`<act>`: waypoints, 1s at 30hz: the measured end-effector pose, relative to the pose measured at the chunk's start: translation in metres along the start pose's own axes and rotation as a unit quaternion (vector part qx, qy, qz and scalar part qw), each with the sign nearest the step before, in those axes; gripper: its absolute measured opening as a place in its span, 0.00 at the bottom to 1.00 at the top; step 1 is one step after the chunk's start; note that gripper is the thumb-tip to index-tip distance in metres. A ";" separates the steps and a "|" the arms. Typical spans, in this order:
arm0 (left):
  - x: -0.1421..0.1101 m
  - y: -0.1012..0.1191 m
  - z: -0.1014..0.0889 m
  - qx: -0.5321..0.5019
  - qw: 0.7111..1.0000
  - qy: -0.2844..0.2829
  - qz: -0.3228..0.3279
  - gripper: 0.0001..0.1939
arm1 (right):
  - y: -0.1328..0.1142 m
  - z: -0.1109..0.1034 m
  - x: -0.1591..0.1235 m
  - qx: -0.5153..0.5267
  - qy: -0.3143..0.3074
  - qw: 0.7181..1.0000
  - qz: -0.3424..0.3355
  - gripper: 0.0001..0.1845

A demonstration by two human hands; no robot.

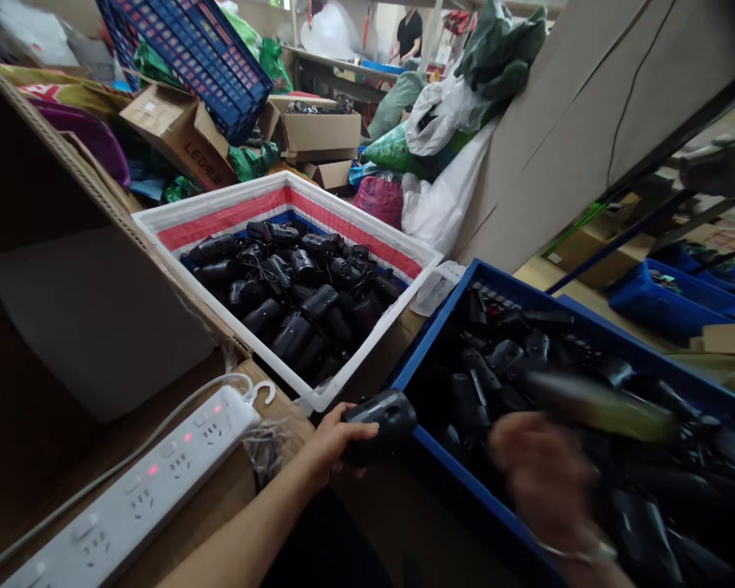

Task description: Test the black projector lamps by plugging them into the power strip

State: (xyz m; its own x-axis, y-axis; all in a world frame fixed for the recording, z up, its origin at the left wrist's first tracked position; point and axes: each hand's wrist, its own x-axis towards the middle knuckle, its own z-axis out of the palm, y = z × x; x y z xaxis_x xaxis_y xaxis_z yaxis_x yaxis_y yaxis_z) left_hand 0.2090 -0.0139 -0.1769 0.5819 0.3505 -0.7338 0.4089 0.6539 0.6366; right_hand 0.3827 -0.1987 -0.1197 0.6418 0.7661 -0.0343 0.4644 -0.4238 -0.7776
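My left hand [334, 445] is closed around a dark cylindrical unit [383, 415], thumb on the near side; the unit is held between the white-rimmed bin and the blue crate, near the corners of both. My right hand [542, 469] is over the blue crate [429, 341] and badly blurred; I cannot tell whether it is open or gripping. A blurred, elongated yellow-green item [612, 411] shows just beside it; I cannot confirm contact. A band shows at my right wrist.

The crate contains many black parts [505, 355], piled loosely. The white-rimmed bin [355, 232], its lining striped red, holds black units [294, 286] with thin cords among them. To my left, a white power strip [159, 487] lies on cardboard, three red lights lit, beside an open carton [104, 318]. A person [409, 34] in dark clothing is in the background.
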 end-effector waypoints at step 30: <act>0.011 -0.021 -0.003 -0.088 0.995 -0.022 0.039 0.27 | 0.005 0.031 0.012 -0.187 -0.146 0.970 0.043 0.19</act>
State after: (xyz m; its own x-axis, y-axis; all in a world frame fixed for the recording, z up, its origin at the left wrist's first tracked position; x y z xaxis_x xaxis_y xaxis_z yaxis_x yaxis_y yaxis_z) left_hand 0.2047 -0.0220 -0.1992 0.6383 0.3778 -0.6707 0.2335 0.7352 0.6364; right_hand 0.3742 -0.1769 -0.1436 0.5126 0.8016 -0.3076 0.6417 -0.5957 -0.4830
